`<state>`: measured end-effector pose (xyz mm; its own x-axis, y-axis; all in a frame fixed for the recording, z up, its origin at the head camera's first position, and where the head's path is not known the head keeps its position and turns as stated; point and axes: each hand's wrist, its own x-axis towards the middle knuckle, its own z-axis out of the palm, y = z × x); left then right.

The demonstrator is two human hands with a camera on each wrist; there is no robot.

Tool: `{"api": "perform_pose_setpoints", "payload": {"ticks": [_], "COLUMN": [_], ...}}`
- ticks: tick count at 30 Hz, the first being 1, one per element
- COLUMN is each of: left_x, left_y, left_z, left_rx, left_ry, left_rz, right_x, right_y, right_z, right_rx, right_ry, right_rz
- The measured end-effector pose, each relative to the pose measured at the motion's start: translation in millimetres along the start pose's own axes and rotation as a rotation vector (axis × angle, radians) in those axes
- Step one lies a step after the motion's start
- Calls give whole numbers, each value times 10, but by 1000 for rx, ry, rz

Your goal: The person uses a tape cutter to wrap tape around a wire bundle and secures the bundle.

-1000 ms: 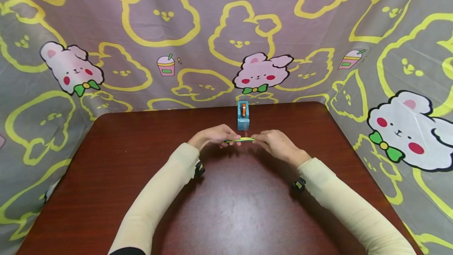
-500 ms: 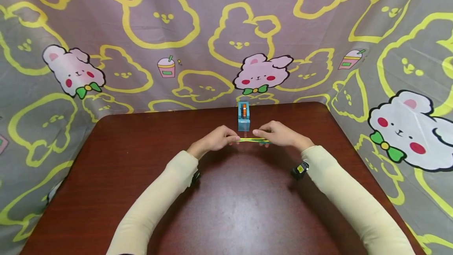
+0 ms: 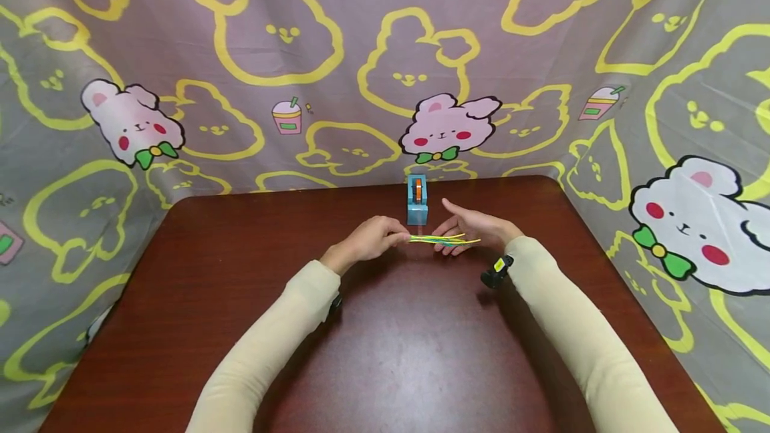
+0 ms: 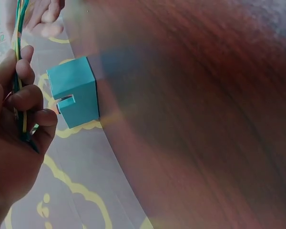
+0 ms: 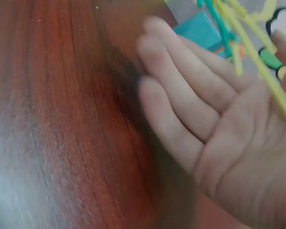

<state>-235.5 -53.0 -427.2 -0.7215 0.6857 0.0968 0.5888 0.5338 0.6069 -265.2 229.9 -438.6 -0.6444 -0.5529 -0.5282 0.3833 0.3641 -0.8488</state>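
Head view: right hand, thumb well apart from fingers.

Head view: even lighting; diffuse glare on the bench at lower centre; soft shadows beside the sleeves. Left wrist view: dim, hazy, upper-left corner overexposed. Right wrist view: right hand slightly blurred.

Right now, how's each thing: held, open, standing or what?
Thin yellow and green strands, gathered at one end, fanned at the other
Bare left hand, curled around the strands
Bare right hand, open, fingers extended
Blue boxy tape dispenser, standing upright
Bright orange roll, seated inside the dispenser
Grey bunny-print cloth, hanging, creased
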Motion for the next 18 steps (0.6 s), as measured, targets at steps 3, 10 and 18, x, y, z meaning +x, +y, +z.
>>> {"api": "perform_pose_setpoints", "payload": {"ticks": [3, 10, 18], "left_x": [0, 19, 0], "left_y": [-7, -1, 18], "left_z": [-6, -16, -10], "left_rx": [-11, -20, 18], "left_ry": [16, 30, 67], "left_rz": [-5, 13, 22], "right_x": [51, 104, 106], "right_y": [53, 126, 155], "right_z": [-9, 23, 72], "right_rx": [63, 218, 222], "right_ry": [-127, -340, -370], "right_rz": [12, -46, -64]}}
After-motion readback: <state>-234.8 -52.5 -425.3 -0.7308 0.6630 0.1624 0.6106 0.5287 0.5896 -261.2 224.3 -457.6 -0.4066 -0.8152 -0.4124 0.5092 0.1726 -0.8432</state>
